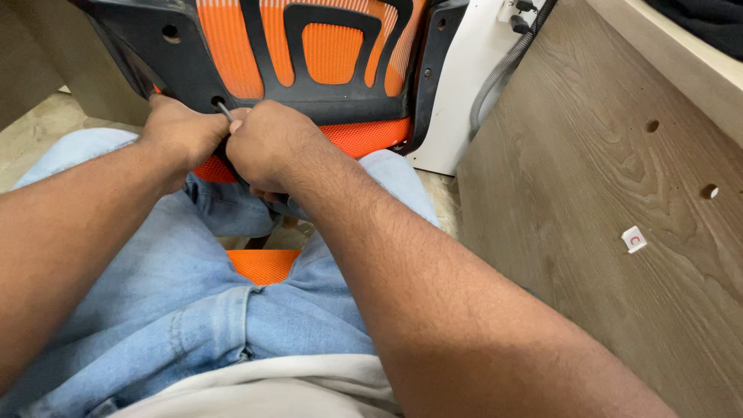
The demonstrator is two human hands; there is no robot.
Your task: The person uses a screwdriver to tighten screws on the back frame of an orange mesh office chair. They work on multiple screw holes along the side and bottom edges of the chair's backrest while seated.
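Between your knees, the black and orange mesh chair back (333, 54) stands tilted against you. Your 2 forearms converge at its lower edge. Your left hand (182, 131) and right hand (271, 143) touch, both closed around a thin grey metal key (224, 111) entering 1 hole in the frame.

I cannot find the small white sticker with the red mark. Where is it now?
In the head view, the white sticker lies on the right side, on the wooden panel, just below two round holes and well right of the right hand.
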